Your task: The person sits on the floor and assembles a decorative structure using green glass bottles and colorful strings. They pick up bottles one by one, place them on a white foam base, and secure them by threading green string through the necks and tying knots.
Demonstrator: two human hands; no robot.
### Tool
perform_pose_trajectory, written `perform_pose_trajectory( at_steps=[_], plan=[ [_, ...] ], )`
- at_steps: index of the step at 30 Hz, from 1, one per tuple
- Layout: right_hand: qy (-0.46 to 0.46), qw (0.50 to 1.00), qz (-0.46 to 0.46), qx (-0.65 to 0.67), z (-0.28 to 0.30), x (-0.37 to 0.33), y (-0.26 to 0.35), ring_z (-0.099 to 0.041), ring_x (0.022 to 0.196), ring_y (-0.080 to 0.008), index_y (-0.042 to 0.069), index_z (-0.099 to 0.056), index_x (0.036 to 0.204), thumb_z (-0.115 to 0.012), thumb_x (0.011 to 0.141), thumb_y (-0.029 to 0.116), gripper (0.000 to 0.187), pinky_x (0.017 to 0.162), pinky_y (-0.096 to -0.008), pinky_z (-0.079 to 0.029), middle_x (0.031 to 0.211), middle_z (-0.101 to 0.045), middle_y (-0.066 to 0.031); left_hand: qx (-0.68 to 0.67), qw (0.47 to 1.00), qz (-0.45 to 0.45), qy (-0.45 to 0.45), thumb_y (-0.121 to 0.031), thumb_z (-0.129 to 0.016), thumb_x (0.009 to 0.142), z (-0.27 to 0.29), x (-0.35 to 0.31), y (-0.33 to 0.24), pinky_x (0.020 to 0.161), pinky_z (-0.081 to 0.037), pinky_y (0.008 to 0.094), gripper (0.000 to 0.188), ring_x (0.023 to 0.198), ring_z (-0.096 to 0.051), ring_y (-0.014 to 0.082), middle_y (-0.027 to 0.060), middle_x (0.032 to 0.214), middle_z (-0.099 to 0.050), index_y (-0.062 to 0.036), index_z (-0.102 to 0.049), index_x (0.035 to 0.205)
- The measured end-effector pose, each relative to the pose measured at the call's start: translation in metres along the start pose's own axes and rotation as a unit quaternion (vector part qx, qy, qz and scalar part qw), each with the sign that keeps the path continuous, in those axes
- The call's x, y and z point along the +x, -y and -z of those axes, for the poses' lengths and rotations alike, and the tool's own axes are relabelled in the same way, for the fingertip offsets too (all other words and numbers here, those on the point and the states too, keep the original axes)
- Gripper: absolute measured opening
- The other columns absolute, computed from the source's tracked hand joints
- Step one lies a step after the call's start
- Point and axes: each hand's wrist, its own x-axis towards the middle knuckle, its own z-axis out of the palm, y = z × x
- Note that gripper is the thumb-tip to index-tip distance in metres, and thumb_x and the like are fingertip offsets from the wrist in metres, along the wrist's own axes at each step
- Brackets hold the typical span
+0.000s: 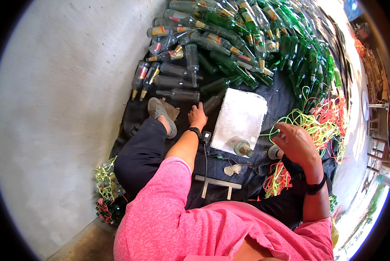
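My left hand (197, 116) reaches down past a shoe, thumb and index finger around the near end of a dark clear glass bottle (213, 102) lying on the black sheet. Over a tangle of plastic strips, my right hand (297, 144) is raised with curled fingers. A light-green plastic strip (266, 134) runs to its fingertips, partly hidden by the hand. Between my hands lies a white foam board (238, 114). Another clear bottle (241, 146) rests on the board's near edge, its gold-topped neck pointing toward me.
Many clear and green bottles (229, 39) are heaped ahead. Red and yellow-green strips (330, 117) lie at right. A small wooden frame (218, 182) and a black cable (205, 158) lie in front of me. A pale wall (68, 95) stands at left.
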Motion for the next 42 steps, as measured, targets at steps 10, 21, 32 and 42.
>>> perform_pose_trajectory(
  at_steps=[10,21,32,42],
  plan=[
    [-0.011,1.0,0.005,0.009,0.005,-0.004,0.021,-0.07,0.082,-0.0355,0.0,-0.068,0.115,-0.074,0.084,0.019,0.037,0.075,-0.0429,-0.054,0.087,-0.071,-0.0186,-0.025,0.983,0.164,0.075,-0.027,-0.081,0.07,0.018,-0.041,0.016,0.1,-0.052,0.0468,0.068,0.125,-0.06,0.0349,0.0174,0.134,-0.057,-0.0109,-0.055,0.132],
    [0.005,0.996,0.061,0.069,0.005,-0.005,0.005,-0.071,0.076,-0.0239,-0.003,-0.068,0.114,-0.072,0.085,0.016,0.035,0.071,-0.0353,-0.055,0.085,-0.072,-0.0162,-0.432,0.871,0.148,0.181,-0.028,-0.077,0.066,0.083,-0.124,0.013,0.057,-0.05,0.0354,0.028,0.063,-0.065,0.0185,0.0054,0.074,-0.069,-0.0038,-0.072,0.079],
    [-0.016,0.962,0.087,0.258,0.053,-0.03,0.01,-0.062,0.068,-0.0088,0.001,-0.069,0.111,-0.066,0.091,0.02,0.027,0.062,-0.0254,-0.049,0.079,-0.067,-0.0002,-0.522,0.848,-0.009,0.085,-0.042,-0.076,0.079,0.275,-0.129,-0.079,0.072,-0.048,0.0378,0.038,0.084,-0.064,0.0161,0.0006,0.092,-0.07,-0.0142,-0.071,0.103],
    [-0.189,0.792,0.052,0.579,0.065,-0.008,-0.01,-0.056,0.064,-0.0064,0.005,-0.058,0.132,-0.067,0.1,0.034,0.044,0.057,-0.0221,-0.046,0.089,-0.063,0.0001,-0.393,0.861,-0.309,0.1,-0.008,-0.084,0.072,0.344,-0.15,-0.162,0.08,-0.053,0.0289,0.058,0.092,-0.063,0.0135,0.0032,0.102,-0.064,-0.0018,-0.058,0.124]
  ],
)
